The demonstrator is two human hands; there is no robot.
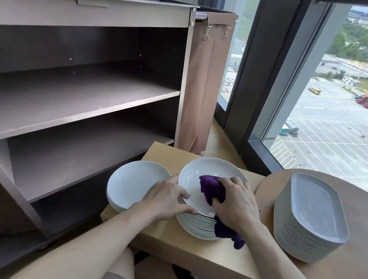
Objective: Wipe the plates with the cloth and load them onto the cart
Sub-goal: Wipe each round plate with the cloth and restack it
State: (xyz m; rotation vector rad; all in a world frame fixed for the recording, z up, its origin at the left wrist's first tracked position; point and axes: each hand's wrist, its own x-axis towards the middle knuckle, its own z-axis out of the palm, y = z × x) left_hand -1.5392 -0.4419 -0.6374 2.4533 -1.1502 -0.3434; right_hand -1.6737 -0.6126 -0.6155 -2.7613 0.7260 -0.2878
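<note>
A tall stack of round white plates (pixel 199 223) stands on a small wooden table (pixel 176 245). Its top plate (pixel 196 174) is tilted up. My left hand (pixel 167 199) grips that plate's near left rim. My right hand (pixel 238 202) holds a purple cloth (pixel 212 188) bunched against the plate's face, and the cloth's tail hangs down beside the stack. A lower stack of round plates (pixel 134 179) sits just to the left. The brown cart (pixel 73 89) with open shelves stands at the left.
A stack of oblong grey plates (pixel 312 218) rests on a round wooden table (pixel 354 272) at the right. A brown fabric bag (pixel 204 82) hangs on the cart's right end. Large windows lie behind the tables. My knees are below the small table.
</note>
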